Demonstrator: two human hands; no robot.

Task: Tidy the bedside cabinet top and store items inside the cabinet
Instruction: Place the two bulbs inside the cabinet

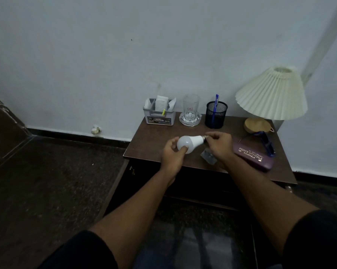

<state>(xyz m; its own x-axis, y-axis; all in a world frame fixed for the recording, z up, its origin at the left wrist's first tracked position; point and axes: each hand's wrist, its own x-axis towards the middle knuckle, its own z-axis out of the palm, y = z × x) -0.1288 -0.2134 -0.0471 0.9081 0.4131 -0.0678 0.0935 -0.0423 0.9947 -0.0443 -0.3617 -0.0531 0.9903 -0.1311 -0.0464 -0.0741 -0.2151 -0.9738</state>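
Brown bedside cabinet (154, 136) against a pale wall, seen from above and in front.

A lamp (270, 96) with a pleated cream shade and a round wooden base stands at the far right corner of the top.

The left hand (172, 154) curls its fingers round the rounded end of a white light bulb (191, 143). The right hand (220, 146) pinches the bulb's metal cap between thumb and fingertips. The bulb lies on its side between the two hands, over the middle of the cabinet top; whether it touches the wood cannot be told.

A purple glasses case (253, 155) with gold lettering lies closed at the near right. A grey box (159, 115) of white papers stands at the far left corner. Right of it, an upright drinking glass (191, 107) sits in a clear dish (182, 121). Next right is a black mesh pen cup (216, 115).

Blue glasses (268, 144) lie between the case and the lamp base. A small grey packet (208, 157) lies flat under the right hand. A blue pen (215, 101) stands in the cup.
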